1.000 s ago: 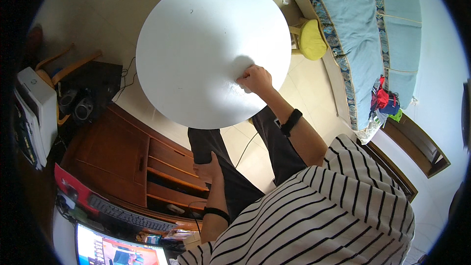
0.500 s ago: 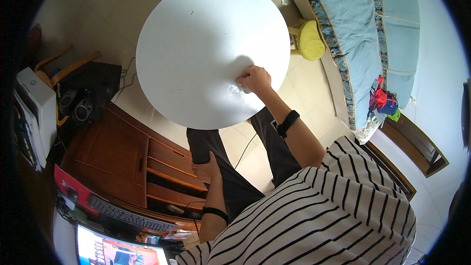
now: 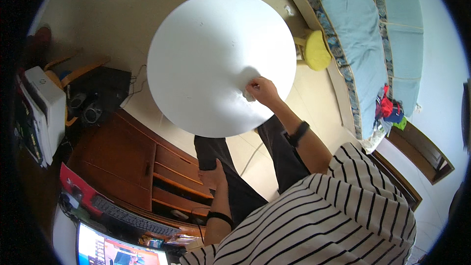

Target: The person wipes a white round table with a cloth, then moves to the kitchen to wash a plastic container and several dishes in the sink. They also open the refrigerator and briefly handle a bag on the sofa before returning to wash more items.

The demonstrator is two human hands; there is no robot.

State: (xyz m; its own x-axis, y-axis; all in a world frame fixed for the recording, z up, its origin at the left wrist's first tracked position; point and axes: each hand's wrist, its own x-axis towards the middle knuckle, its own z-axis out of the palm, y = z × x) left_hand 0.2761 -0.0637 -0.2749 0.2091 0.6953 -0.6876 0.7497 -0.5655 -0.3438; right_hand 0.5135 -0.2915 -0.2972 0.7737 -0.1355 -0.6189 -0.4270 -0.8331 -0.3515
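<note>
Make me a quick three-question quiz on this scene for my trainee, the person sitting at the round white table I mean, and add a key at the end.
1. Multiple choice: what does the left-hand grip rest on?
A) the black keyboard
B) the dark trouser leg
C) the red mat
2. True or false: the round yellow-seated stool stands to the right of the round white table.
3. Short answer: what does the right-hand grip hold at the tabletop?

Key
1. B
2. True
3. A small, pale, crumpled piece, perhaps cloth or tissue; its material is unclear.
</note>
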